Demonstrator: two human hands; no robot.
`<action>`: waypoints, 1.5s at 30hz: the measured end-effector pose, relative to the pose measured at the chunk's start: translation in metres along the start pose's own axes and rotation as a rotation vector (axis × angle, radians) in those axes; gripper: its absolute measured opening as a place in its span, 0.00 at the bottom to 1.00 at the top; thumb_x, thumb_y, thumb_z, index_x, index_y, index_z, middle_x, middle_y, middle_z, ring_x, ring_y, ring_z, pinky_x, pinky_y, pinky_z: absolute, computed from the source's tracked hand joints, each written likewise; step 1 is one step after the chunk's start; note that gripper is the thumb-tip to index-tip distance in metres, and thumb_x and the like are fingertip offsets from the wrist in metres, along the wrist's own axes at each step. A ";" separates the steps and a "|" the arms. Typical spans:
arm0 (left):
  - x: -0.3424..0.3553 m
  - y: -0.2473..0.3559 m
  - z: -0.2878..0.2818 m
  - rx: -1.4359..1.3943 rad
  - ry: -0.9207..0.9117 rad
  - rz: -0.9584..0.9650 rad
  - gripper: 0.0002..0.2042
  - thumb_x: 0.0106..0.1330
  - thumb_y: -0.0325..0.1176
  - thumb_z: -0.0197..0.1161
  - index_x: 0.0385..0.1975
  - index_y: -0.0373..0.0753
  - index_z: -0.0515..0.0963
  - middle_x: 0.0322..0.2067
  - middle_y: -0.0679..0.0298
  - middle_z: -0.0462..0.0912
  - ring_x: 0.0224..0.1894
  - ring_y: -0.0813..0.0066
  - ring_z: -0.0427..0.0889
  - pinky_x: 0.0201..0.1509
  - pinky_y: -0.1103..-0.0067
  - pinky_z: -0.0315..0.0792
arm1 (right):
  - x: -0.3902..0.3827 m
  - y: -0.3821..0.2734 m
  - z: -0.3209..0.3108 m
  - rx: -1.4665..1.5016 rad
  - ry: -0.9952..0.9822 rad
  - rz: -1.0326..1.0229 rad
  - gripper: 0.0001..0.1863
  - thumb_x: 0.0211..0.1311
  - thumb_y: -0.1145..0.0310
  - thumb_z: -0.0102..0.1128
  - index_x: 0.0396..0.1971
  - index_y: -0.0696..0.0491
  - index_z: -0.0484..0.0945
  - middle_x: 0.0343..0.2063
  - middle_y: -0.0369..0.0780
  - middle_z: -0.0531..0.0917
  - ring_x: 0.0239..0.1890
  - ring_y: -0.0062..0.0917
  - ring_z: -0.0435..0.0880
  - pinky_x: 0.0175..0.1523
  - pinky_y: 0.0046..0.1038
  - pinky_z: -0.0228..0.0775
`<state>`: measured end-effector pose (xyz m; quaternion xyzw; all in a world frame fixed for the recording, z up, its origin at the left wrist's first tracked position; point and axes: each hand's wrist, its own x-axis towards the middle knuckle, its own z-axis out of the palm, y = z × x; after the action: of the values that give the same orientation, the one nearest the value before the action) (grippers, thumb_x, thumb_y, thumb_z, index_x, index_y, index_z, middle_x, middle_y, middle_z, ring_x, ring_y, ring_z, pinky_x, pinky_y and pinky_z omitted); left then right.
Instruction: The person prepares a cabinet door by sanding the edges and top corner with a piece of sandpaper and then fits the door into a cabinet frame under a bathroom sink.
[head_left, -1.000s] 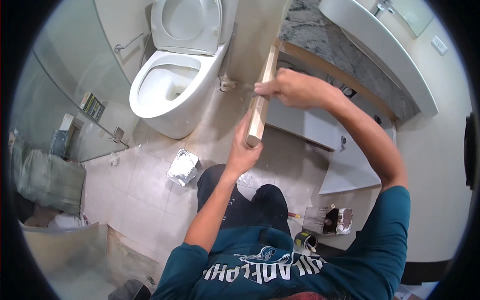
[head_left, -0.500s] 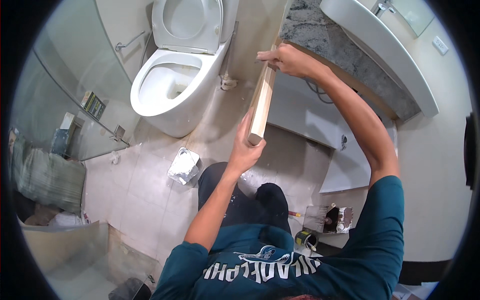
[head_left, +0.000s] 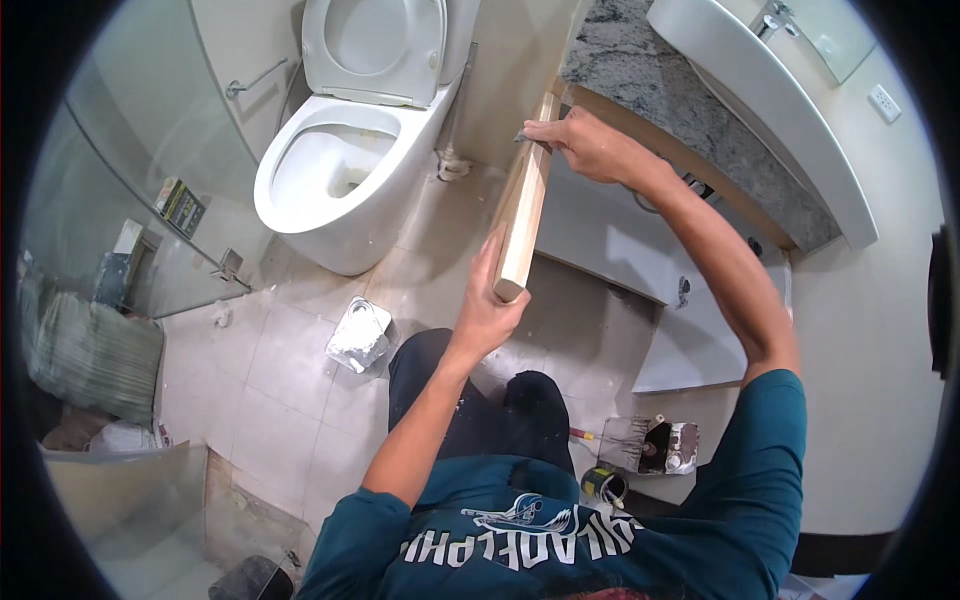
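Note:
A long, pale wooden board (head_left: 522, 225) slants away from me, its near end raised above my knees. My left hand (head_left: 488, 308) is closed around that near end from the left and below. Farther up the wood, my right hand (head_left: 585, 146) pinches a small grey piece (head_left: 521, 137) that looks like folded sandpaper and presses it on the board's edge. Most of the grey piece is hidden under my fingers. The far end of the board reaches close to the stone counter (head_left: 625, 55).
A toilet (head_left: 335, 240) with its lid up stands far left, beside a glass panel (head_left: 140, 150). A white-smeared container (head_left: 358, 335) sits on the floor left of my knees. At right are a white cabinet panel (head_left: 690, 350), an open can (head_left: 604, 485) and a paint-stained tray (head_left: 682, 447).
My right hand has slid toward me along the board with the grey piece. My left hand keeps its hold, and the near end has dipped slightly toward me.

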<state>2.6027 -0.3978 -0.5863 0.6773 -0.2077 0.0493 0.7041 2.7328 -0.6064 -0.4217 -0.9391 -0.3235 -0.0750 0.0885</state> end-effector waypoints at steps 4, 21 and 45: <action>-0.004 -0.006 -0.006 0.101 0.007 0.082 0.37 0.62 0.22 0.59 0.75 0.32 0.58 0.70 0.49 0.67 0.73 0.58 0.66 0.76 0.68 0.59 | 0.011 -0.012 -0.013 0.015 -0.211 0.017 0.28 0.59 0.85 0.50 0.59 0.52 0.81 0.40 0.49 0.87 0.39 0.44 0.82 0.50 0.41 0.75; -0.001 -0.004 -0.005 0.046 0.027 0.037 0.37 0.61 0.21 0.59 0.75 0.31 0.59 0.70 0.50 0.67 0.73 0.60 0.65 0.76 0.69 0.58 | 0.015 0.003 -0.011 0.015 -0.134 0.016 0.24 0.62 0.82 0.49 0.55 0.51 0.83 0.32 0.52 0.85 0.37 0.46 0.85 0.47 0.42 0.75; 0.002 -0.012 -0.017 0.014 -0.014 0.015 0.43 0.56 0.22 0.64 0.76 0.33 0.56 0.71 0.47 0.64 0.75 0.52 0.62 0.79 0.65 0.56 | 0.009 -0.009 -0.001 0.025 -0.011 -0.256 0.21 0.65 0.82 0.51 0.54 0.52 0.85 0.34 0.49 0.87 0.36 0.44 0.84 0.45 0.40 0.73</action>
<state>2.6124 -0.3823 -0.5966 0.6809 -0.2172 0.0512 0.6976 2.7341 -0.5940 -0.4174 -0.8893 -0.4423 -0.0763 0.0882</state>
